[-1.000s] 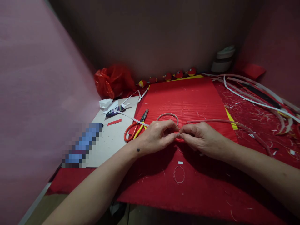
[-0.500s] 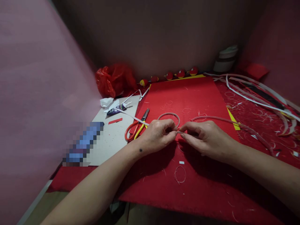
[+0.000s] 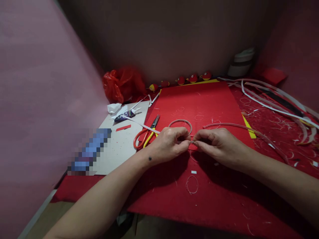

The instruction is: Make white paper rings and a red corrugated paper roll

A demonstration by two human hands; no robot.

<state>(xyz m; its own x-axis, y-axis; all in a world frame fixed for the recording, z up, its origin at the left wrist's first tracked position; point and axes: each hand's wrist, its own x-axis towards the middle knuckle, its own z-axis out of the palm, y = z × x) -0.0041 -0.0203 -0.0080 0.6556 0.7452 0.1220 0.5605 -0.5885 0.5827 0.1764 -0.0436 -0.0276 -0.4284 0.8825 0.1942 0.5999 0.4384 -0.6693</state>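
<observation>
Near the front edge of a red corrugated sheet (image 3: 194, 103), my left hand (image 3: 174, 142) pinches a thin pale strip (image 3: 151, 128) that runs left over the scissors (image 3: 149, 132). My right hand (image 3: 215, 144) is closed in a pinch at the same spot, its fingertips almost touching the left ones. A narrow curled loop (image 3: 183, 120) rises behind my left fingers. What lies between the fingertips is very small, mostly hidden. Behind my right hand a pinkish strip (image 3: 231, 125) stretches to the right.
A grey board (image 3: 124, 142) at the left bears a glue tube (image 3: 126, 115), a red paper piece (image 3: 123, 127) and crumpled tissue (image 3: 114, 108). A red bag (image 3: 122, 84), several red-and-yellow balls (image 3: 193, 78) and a white container (image 3: 240, 63) stand behind. Long strips (image 3: 274, 101) lie right.
My fingertips have come closer together, and the short pale piece that showed between them is now mostly covered. The view has shifted very slightly.
</observation>
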